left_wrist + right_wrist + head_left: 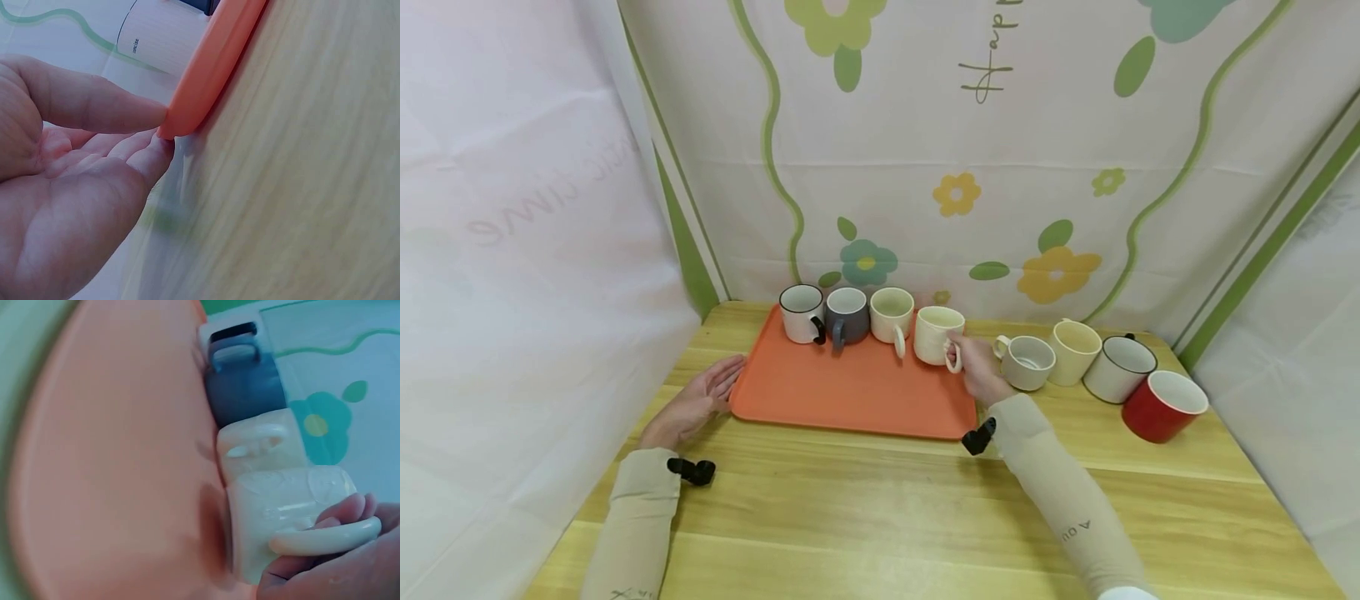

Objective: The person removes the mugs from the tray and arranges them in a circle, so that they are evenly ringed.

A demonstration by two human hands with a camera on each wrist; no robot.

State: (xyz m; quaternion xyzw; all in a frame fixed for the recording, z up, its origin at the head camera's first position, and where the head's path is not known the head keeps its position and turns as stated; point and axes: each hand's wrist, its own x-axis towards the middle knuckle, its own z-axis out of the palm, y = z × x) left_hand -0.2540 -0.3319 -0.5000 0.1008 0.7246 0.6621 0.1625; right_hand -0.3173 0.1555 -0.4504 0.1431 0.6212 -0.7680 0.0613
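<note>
My right hand (981,367) grips the handle of a cream mug (934,335), the rightmost in the row on the orange tray (850,392). In the right wrist view the fingers (350,509) pass through the handle. A shadow lies beside the mug's base; I cannot tell whether it touches the tray. Left of it stand a pale cream mug (889,312), a dark grey mug (847,315) and a white mug with a black handle (801,310). My left hand (696,404) touches the tray's left edge with fairly straight fingers, its thumb at the rim.
Right of the tray, a line of mugs stands on the wooden table (880,508): a low greyish-white mug (1028,367), a cream mug (1072,354), a white mug with a dark rim (1116,373) and a red mug (1157,412). A flowered curtain (887,167) hangs behind.
</note>
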